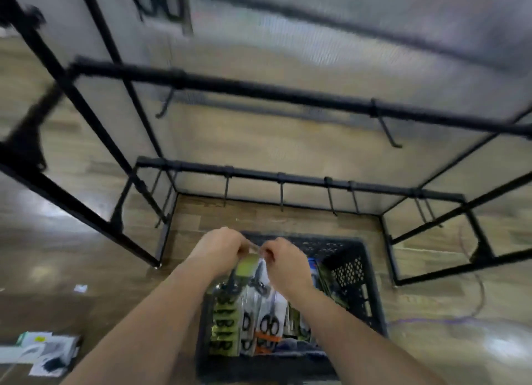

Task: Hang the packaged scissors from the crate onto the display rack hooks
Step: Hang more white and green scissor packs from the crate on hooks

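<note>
A black perforated plastic crate (354, 272) sits on the wood-look floor (86, 255). Its near wall is cut off by the forearms and the bottom of the view. Directly above its far half, the left hand (221, 248) and the right hand (283, 259) meet with fingers curled. Each pinches the top edge of a packaged pair of black-handled scissors on a yellow-green card (247, 272), which hangs from the fingers down toward the crate's inside. Motion blur smears the pinch points, so exactly where the fingertips close on the clear top strip is hard to make out.

Inside the crate stand more scissor packs (267, 324) with yellow-green, white and orange cards, partly hidden by both forearms.

Beyond the crate's far wall runs the black metal display rack (403, 190). Its lower rail carries several thin black hooks (281, 196), and a higher rail above the crate carries two more, also blurred. Far above and left of the crate, a hanging pack (161, 2) with dark scissor loops is cut off by the top edge.

Left of the crate, white boxes (43, 353) lie on the floor, cropped by the frame corner. Right of the crate, a thin purple cable (472, 298) loops across the floor.
</note>
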A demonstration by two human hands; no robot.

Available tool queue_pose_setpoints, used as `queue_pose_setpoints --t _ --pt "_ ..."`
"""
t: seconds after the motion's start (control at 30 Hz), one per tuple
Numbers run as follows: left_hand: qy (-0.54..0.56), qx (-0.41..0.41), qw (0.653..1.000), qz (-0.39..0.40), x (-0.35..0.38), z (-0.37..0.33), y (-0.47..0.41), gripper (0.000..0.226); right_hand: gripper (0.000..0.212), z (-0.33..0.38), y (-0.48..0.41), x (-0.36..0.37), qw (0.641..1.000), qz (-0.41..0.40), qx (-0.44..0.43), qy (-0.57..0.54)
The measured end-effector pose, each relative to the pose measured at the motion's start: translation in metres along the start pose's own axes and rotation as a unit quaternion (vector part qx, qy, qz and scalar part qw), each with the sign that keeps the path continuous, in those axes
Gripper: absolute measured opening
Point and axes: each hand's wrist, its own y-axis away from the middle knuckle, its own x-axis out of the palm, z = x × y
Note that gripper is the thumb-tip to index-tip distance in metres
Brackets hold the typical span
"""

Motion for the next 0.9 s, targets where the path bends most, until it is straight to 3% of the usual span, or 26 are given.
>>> queue_pose_setpoints --t 0.27,0.47,0.7,0.9 --pt "-0.04 -0.027 0.996 -0.07 -0.198 0.015 0.131 0.027 0.02 0.163 0.032 -0.176 0.991 -0.079 -0.105 0.02" --pt "-0.112 -0.031 0.988 -0.102 -0.309 0.032 0.19 0.03 0.022 0.252 0.047 -0.274 0.971 -0.163 -0.152 -0.082" --pt "-0.101 -0.07 0.983 -0.135 -0.367 0.052 0.232 0.025 0.025 0.319 0.068 -0.322 0.926 -0.264 -0.244 -0.114" --pt "-0.045 -0.021 0.989 -0.142 -0.385 0.063 0.245 0.03 0.025 0.33 0.056 -0.329 0.939 -0.262 -0.179 -0.134"
